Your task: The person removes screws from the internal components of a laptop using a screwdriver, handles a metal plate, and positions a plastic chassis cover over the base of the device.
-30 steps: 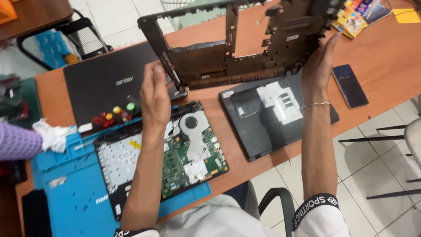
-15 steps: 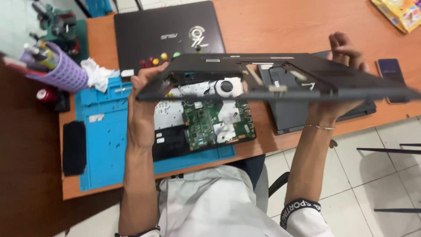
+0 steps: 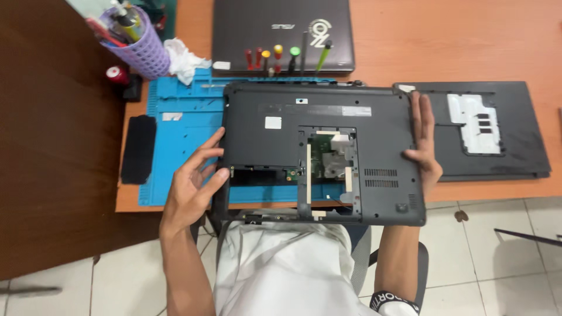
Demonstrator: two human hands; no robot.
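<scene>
A dark grey laptop bottom case (image 3: 275, 114) lies underside up over the blue work mat (image 3: 175, 146), its front edge hanging past the table edge above my lap. Through its open bays I see a green circuit board (image 3: 328, 158). My left hand (image 3: 193, 184) grips the case's left edge with the fingers spread. My right hand (image 3: 422, 143) presses flat along the case's right edge.
A closed dark laptop (image 3: 281, 32) lies at the back, with several coloured screwdrivers (image 3: 275, 58) in front of it. Another dark laptop panel (image 3: 486, 134) lies to the right. A purple tool cup (image 3: 137, 44), a white cloth (image 3: 184, 58) and a black pad (image 3: 139, 149) are at left.
The case was held up in the air and turned over. Now it rests flat on the mat, covering the circuit board, with both hands still at its sides.
</scene>
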